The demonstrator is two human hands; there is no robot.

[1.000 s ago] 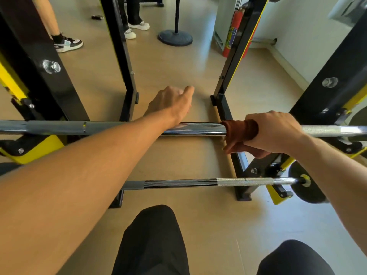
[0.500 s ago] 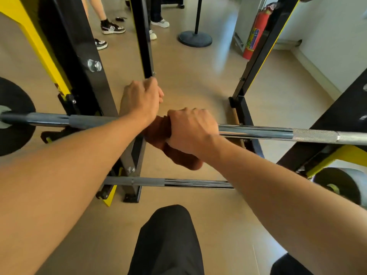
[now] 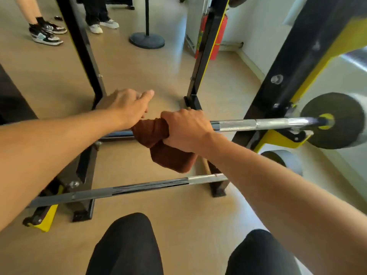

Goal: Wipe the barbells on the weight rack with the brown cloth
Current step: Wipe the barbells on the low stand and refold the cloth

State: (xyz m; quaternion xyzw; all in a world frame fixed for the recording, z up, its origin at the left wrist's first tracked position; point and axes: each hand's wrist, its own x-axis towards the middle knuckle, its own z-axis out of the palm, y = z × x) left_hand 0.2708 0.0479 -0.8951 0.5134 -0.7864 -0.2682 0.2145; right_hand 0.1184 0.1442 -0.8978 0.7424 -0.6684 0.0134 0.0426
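Observation:
The upper chrome barbell [image 3: 248, 125] lies across the black and yellow weight rack [image 3: 278, 92]. My right hand [image 3: 185, 129] grips the brown cloth [image 3: 158, 143], which is wrapped round this bar near its middle; a loose end hangs below. My left hand [image 3: 127, 106] rests on the same bar just left of the cloth, fingers extended forward and relaxed. A second barbell [image 3: 129, 190] sits lower on the rack, partly behind my arms. A black weight plate [image 3: 335, 120] caps the upper bar's right end.
My knees in black trousers [image 3: 127, 247] are at the bottom. Two people's feet [image 3: 47, 33] stand on the tan floor at the back left. A round stand base [image 3: 147, 39] and a red fire extinguisher [image 3: 218, 36] are behind the rack. Another plate [image 3: 282, 161] sits lower right.
My right hand slid the cloth left along the upper bar until it met my left hand, and now sits slightly further right. The view swung left, then back right, showing the plate.

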